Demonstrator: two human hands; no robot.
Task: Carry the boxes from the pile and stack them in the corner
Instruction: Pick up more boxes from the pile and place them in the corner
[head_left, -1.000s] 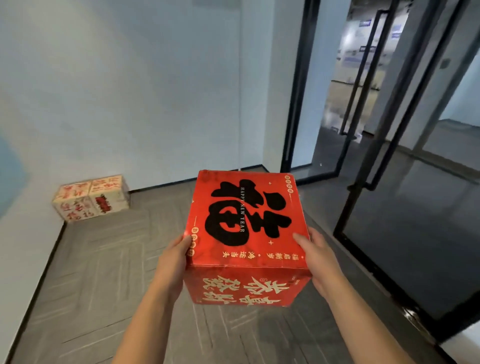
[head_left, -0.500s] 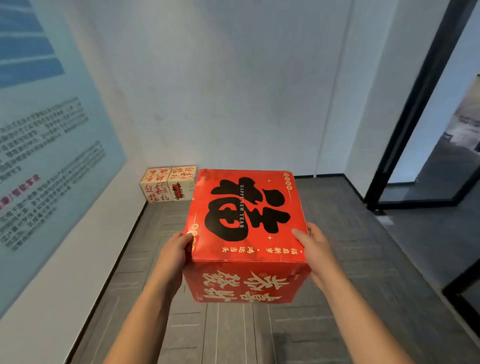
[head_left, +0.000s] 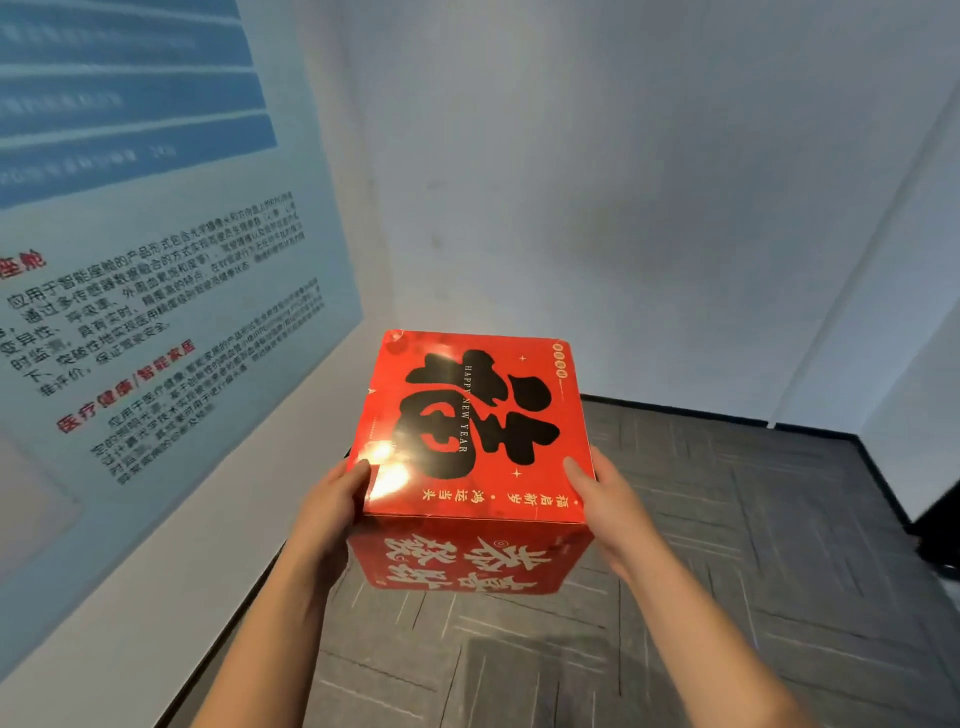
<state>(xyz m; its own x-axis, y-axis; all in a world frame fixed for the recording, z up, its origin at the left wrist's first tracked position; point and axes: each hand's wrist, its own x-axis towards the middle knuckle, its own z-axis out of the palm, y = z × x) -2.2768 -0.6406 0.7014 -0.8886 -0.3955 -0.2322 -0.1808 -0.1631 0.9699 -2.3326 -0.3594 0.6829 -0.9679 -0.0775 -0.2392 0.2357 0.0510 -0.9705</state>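
An office corner. A printed information poster (head_left: 145, 291) covers one white wall (head_left: 623, 208). Grey carpet tiles (head_left: 727, 545) cover the floor.

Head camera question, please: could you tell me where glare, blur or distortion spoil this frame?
Head view: a bright glare patch washes out the near-left top of the red printed cardboard box, beside the left hand; the blue wall poster blurs toward its top; wide-angle distortion bends the wall edges.

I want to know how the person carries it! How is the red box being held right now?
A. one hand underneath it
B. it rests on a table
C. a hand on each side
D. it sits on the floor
C: the left hand and the right hand press on opposite sides of the red box, lifted above the floor.
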